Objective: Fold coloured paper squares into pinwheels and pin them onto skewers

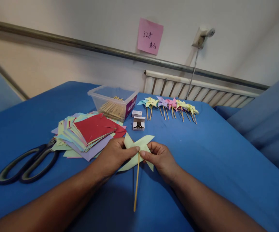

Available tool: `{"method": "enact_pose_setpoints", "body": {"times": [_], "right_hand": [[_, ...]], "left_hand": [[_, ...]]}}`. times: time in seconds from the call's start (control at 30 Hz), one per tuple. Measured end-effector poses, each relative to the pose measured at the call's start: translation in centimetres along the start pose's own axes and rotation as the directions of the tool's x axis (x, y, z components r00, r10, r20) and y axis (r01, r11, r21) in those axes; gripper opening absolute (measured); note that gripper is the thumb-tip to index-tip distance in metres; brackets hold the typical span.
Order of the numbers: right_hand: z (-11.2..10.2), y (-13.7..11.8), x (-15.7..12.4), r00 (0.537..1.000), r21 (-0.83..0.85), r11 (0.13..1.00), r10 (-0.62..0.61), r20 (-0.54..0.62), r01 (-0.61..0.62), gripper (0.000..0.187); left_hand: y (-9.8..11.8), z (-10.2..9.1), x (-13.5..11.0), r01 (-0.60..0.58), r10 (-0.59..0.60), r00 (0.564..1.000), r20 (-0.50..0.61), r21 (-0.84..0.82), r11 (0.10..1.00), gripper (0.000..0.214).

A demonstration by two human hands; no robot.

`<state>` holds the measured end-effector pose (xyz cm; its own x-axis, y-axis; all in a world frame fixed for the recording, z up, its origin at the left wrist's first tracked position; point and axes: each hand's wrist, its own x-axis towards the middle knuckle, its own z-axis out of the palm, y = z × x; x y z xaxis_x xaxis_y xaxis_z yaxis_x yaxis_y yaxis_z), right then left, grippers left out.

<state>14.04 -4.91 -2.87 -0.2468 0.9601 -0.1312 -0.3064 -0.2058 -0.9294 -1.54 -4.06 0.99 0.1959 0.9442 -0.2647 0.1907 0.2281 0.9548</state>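
Both hands hold a pale green paper pinwheel (143, 142) above the blue table, its back turned to me. A thin wooden stick (136, 183) runs from the pinwheel's centre down toward me. My left hand (116, 151) pinches the paper from the left, its thumb at the stick's top end. From the right, my right hand (162, 158) grips the paper, thumb beside the same end. Fingers behind the paper are partly hidden. Just beyond the pinwheel stands a small open white box (138, 124) with dark metal bits inside. Behind it lies a second small white box (136, 113).
Left are a stack of coloured paper squares (93, 127) and large scissors (33, 161). A clear plastic tub (115, 96) of wooden sticks (111, 108) stands behind the stack. Several finished pinwheels (170, 103) lie at the back right of the blue table (202, 167), near a radiator (190, 87).
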Motion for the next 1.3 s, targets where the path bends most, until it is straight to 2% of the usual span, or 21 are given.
{"method": "enact_pose_setpoints", "body": {"times": [0.23,0.43,0.63,0.9,1.1,1.3], "right_hand": [[-0.1,0.1,0.0,1.0,0.011,1.0,0.0,0.009,0.0,0.034],[-0.4,0.4,0.0,1.0,0.007,1.0,-0.018,0.003,0.018,0.032],[-0.4,0.3,-0.1,1.0,-0.007,1.0,-0.003,0.001,0.003,0.033],[-0.5,0.2,-0.5,1.0,-0.019,1.0,0.015,0.008,-0.015,0.033],[-0.5,0.4,-0.5,1.0,-0.042,0.999,-0.008,0.004,0.008,0.032],[-0.1,0.3,0.0,0.998,-0.06,0.997,-0.047,-0.053,0.044,0.035]], "left_hand": [[0.1,-0.1,0.1,0.021,-0.021,1.0,0.008,-0.041,0.999,0.015],[0.4,-0.4,-0.1,0.045,-0.033,0.993,0.113,-0.109,0.993,0.017],[0.3,-0.1,-0.3,0.03,-0.015,0.992,0.123,-0.124,0.992,0.021],[-0.5,-0.1,-0.1,0.021,-0.011,0.997,0.08,-0.13,0.991,0.024],[-1.0,-0.2,-0.1,0.009,0.016,0.989,0.148,-0.163,0.987,0.024],[-0.9,-0.1,0.3,-0.018,0.026,0.998,0.06,-0.123,0.992,0.024]]}}
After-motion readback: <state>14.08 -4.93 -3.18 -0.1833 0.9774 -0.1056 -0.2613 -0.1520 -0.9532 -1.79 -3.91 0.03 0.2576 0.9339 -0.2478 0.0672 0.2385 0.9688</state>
